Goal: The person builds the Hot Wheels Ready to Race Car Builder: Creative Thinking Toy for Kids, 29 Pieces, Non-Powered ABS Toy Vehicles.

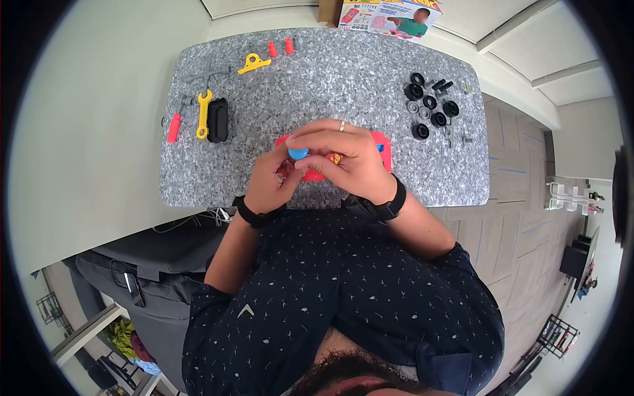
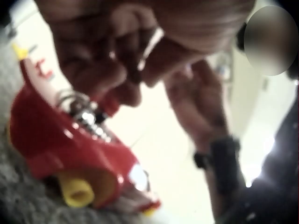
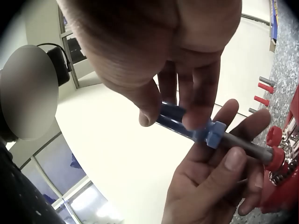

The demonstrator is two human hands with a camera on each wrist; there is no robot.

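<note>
My right hand (image 1: 356, 157) grips the blue handle of a toy screwdriver (image 3: 215, 134), seen from its end in the head view. The left hand (image 1: 267, 181) has its thumb and fingers around the grey shaft, close to the car. The shaft's tip is in a red ring-shaped piece (image 3: 276, 158) on top of a red toy car (image 2: 51, 135). A chrome engine part (image 2: 86, 116) shows on the car beside the fingertips. One yellow wheel hub (image 2: 77, 191) sticks out of the car's side. Both hands hide much of the car in the head view.
To the left lie a yellow wrench (image 1: 203, 115), a black tray-like part (image 1: 218, 120) and a red-handled hammer (image 1: 174, 125). Farther back are a yellow part (image 1: 253, 63) and red pieces (image 1: 273, 49). Several black wheels (image 1: 421, 131) lie at right. A toy box (image 1: 396, 20) stands behind.
</note>
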